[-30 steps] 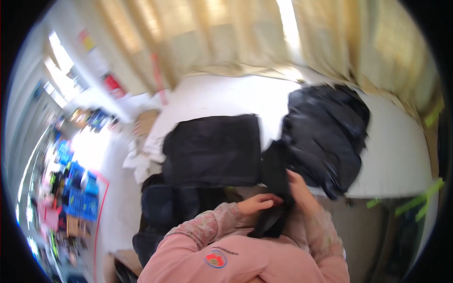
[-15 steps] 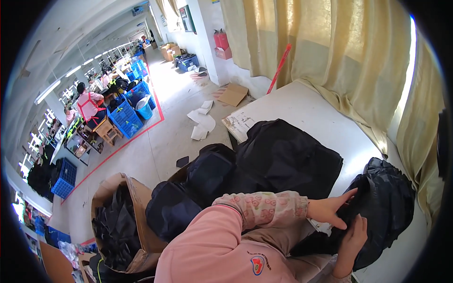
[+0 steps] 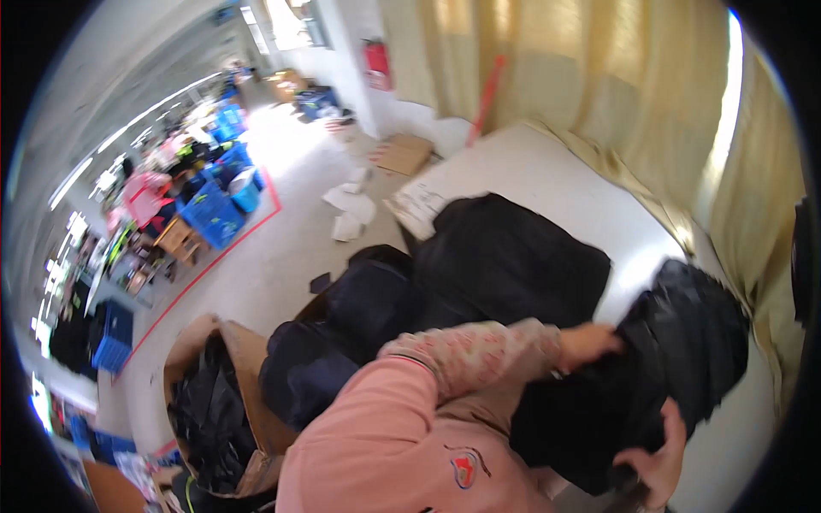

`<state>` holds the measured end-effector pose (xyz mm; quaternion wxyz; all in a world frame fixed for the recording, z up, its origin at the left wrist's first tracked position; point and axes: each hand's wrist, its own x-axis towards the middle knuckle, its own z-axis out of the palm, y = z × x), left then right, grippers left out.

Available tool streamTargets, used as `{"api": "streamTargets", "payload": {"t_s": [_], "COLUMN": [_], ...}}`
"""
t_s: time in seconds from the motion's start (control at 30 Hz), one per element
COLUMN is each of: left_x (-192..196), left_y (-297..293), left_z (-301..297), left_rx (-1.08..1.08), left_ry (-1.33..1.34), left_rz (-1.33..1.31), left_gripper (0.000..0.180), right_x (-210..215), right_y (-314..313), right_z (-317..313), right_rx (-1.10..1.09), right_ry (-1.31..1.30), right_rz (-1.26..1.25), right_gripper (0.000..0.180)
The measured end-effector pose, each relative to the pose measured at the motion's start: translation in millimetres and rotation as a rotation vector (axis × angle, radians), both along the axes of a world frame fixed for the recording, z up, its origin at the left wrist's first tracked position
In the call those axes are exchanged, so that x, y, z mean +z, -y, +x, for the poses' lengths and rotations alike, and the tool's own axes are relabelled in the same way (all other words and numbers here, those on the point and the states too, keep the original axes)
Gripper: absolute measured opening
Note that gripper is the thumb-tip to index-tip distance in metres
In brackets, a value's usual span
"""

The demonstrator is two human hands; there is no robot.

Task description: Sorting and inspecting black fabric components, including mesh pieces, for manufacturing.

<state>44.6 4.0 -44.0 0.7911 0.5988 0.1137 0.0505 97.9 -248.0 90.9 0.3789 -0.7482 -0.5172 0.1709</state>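
Black cloth fills most of the table, a pale slab that runs back toward the yellow curtain. Nearest the person lies a crumpled black garment at the table's right end, bunched and shiny in its folds. The left hand reaches across from a pink patterned sleeve and presses on the garment's upper left edge, fingers closed into the cloth; motion blur hides how tight the hold is. The right hand comes up from the lower edge and clasps the garment's near edge from below, fingers curled around the fabric.

Just left of the garment a flat black stack rests on the table, touching or almost touching it. A few white papers lie at the table's far left corner beside the stack. Below the table edge, on the floor, stand dark bundles, one behind another, and beside them an open cardboard box stuffed with more black cloth.

Farther off, the grey floor carries scattered paper scraps and a flat piece of cardboard. Blue crates sit inside a red floor line, and a red extinguisher hangs on the white wall.
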Motion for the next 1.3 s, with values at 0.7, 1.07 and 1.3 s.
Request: {"api": "streamTargets", "payload": {"t_s": [0.7, 1.07, 1.3], "left_x": [82.1, 82.6, 104.3], "left_y": [5.9, -8.0, -28.3], "left_z": [-31.8, -28.2, -20.1], "left_rx": [-0.427, 0.043, 0.067], "left_ry": [0.188, 0.357, 0.524], "left_rz": [-0.352, -0.467, 0.041], "left_gripper": [0.055, 0.025, 0.035], "right_x": [34.9, 2.1, 19.1], "right_y": [-21.6, -23.8, -18.5], "right_z": [-6.5, 9.3, 15.4], "right_rx": [-0.237, -0.242, -0.184], "right_ry": [0.484, 0.355, 0.174], "right_rz": [0.372, 0.390, 0.219], "right_gripper": [0.041, 0.026, 0.024]}}
